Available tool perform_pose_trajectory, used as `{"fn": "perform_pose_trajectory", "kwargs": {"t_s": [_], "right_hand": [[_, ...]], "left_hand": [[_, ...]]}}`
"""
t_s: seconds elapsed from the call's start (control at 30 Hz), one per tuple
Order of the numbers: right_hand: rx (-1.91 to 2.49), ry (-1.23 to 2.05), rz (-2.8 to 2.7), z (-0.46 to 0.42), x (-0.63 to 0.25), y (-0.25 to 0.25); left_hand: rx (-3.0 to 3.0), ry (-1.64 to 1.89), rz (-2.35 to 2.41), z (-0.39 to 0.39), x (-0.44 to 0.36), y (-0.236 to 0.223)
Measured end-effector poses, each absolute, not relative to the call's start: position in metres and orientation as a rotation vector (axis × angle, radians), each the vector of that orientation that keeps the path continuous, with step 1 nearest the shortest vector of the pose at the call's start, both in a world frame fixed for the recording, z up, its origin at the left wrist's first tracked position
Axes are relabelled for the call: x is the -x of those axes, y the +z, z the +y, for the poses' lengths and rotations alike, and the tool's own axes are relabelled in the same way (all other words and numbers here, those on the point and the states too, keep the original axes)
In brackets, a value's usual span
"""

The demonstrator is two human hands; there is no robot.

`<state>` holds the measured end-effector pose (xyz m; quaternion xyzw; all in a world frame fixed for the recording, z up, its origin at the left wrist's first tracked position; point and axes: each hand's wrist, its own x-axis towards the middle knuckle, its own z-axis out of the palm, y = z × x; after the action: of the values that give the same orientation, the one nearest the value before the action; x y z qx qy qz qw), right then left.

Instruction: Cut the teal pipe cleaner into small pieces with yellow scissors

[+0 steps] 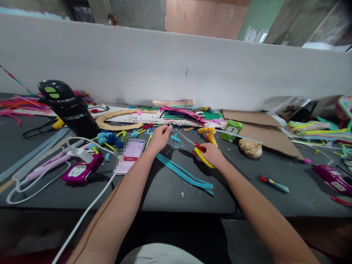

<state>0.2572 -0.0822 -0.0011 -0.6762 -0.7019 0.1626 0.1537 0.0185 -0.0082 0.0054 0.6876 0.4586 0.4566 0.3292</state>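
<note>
My right hand (212, 154) is closed round the yellow handles of a pair of scissors (200, 151) with a red pivot, blades pointing left toward the middle of the dark table (165, 190). My left hand (160, 136) is pinched shut on something small I cannot make out, just above teal scraps (175, 138). Long teal strips (184, 174) lie between my forearms. A yellow glue gun (209, 134) stands just beyond my right hand.
A phone (131, 155) lies left of my left arm beside a purple device (81, 169) with white cables and a black jug (68, 108). Cardboard (258, 126), a green box (231, 130), a tan lump (250, 147) and pipe cleaners (183, 112) fill the back. A white partition stands behind.
</note>
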Motion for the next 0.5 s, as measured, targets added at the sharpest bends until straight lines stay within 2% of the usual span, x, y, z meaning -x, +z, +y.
{"fn": "perform_pose_trajectory", "kwargs": {"t_s": [0.5], "right_hand": [[1.909,0.482,-2.053,-0.0826,-0.2570,-0.0024]], "left_hand": [[-1.833,1.162,1.262,-0.0117,-0.0221,0.0070]]}}
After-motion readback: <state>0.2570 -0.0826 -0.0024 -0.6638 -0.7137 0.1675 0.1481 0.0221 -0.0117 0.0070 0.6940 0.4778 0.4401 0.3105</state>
